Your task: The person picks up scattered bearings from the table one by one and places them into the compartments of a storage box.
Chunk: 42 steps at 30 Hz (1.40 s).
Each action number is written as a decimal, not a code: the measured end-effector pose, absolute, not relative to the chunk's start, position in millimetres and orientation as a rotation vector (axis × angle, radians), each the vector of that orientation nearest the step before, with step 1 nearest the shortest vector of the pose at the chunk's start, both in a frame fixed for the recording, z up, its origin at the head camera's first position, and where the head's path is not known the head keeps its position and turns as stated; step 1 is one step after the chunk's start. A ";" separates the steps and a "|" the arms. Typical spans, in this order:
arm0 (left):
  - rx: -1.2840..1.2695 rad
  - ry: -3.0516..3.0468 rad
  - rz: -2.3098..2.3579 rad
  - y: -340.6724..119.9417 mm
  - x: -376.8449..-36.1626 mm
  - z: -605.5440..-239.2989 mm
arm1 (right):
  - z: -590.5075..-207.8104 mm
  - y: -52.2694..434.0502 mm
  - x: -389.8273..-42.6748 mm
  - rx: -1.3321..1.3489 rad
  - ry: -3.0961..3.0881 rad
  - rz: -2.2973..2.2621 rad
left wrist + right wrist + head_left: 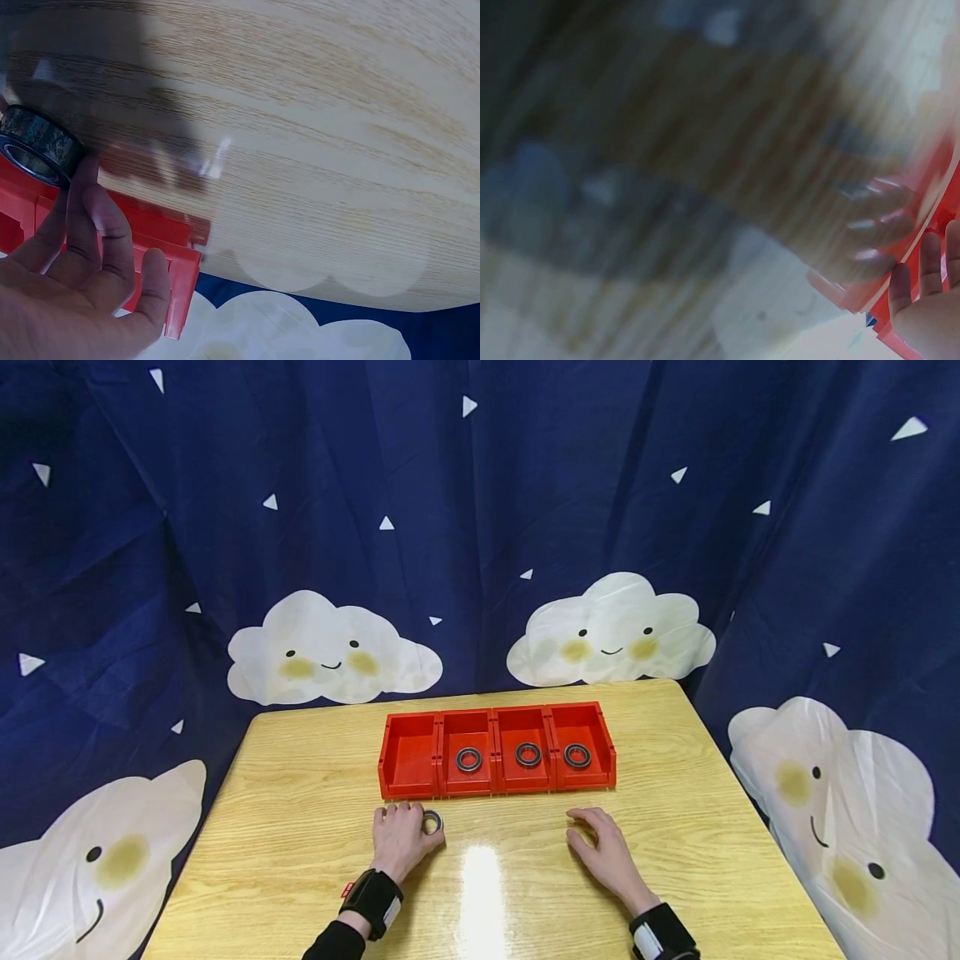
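Note:
My left hand (401, 841) pinches a ball bearing (432, 817) between thumb and fingers, just in front of the red bins. In the left wrist view the bearing (46, 136) is tilted, its dark outer side facing the camera, while the other fingers (112, 232) bend loosely beside it. My right hand (609, 857) hovers near the bins' right front with fingers loosely bent and holds nothing. One bearing (468, 770) lies in the second bin from the left, another (528, 766) in the third and another (577, 766) in the fourth. No bearing shows in the leftmost bin (412, 756).
The several red bins stand joined in a row toward the back of the wooden table (315, 827). Behind and around the table hangs a dark blue curtain (480, 527) with clouds. Each wrist wears a black band (372, 902).

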<state>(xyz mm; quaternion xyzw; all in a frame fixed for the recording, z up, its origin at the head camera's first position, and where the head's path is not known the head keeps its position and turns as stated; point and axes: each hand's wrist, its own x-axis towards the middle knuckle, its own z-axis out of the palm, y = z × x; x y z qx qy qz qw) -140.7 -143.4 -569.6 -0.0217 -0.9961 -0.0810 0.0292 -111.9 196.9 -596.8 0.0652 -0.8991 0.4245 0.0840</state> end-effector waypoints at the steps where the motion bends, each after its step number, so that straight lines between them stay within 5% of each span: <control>1: -0.069 -3.070 -0.248 -143.4 -140.9 -569.9 | -596.8 196.9 -111.8 0.192 -2.684 1.270; 42: -0.002 -3.007 -0.547 -152.9 -144.0 -567.7 | -592.9 199.7 -114.3 0.266 -2.634 1.214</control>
